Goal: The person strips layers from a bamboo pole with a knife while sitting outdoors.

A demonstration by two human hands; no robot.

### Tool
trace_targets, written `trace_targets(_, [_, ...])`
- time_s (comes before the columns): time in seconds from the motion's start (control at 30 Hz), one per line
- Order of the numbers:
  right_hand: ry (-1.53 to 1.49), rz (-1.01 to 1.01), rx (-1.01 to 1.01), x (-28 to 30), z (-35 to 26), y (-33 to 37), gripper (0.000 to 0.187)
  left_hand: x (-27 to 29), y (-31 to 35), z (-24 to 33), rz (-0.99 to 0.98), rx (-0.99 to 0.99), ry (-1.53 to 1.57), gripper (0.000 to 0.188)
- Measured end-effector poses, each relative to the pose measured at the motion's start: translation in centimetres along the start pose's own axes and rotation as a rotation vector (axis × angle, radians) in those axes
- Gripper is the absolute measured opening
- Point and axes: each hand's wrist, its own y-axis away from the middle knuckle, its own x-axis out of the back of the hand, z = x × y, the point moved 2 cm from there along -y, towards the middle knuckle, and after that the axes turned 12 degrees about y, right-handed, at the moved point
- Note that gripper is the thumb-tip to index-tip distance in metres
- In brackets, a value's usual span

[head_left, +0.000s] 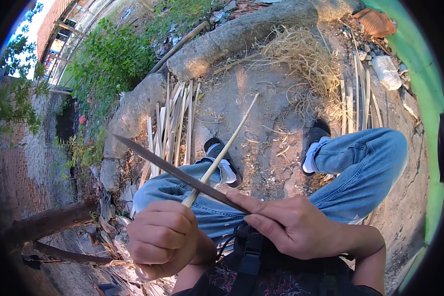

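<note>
My left hand point(162, 236) is closed in a fist around the thick end of a pale, tapering bamboo strip point(235, 135), which points forward and to the right. In my right hand point(301, 228) is a knife with a long dark blade point(159, 162); the index finger and thumb press along the blade near the hand, and its handle is hidden. The blade slants up to the left and crosses over the strip just above my left fist. Both hands are in front of my body, above my lap in blue jeans point(365, 163).
Split pale strips point(180, 118) lean by my left foot, and more strips point(360, 93) lie beyond my right knee. Curled shavings point(303, 59) are heaped ahead near a low concrete edge point(232, 37). A log point(54, 222) is at the left; a green wall point(414, 54) rises at right.
</note>
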Motion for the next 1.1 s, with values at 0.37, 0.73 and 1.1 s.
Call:
trace_targets(0.37, [0.020, -0.128, -0.415, 0.5, 6.0, -2.1, 0.042, -0.2, 0.0, -0.4, 0.008, 0.010, 0.010, 0.037])
trace_targets(0.73, [0.042, 0.065, -0.246, -1.9, 8.8, -3.4, 0.041, 1.4, -0.2, -0.3, 0.185, -0.054, -0.062, 0.037])
trace_targets(1.1, [-0.050, 0.074, -0.201, -3.9, 8.7, -4.0, 0.042, 2.1, -0.6, 0.2, 0.254, -0.026, -0.027, 0.030])
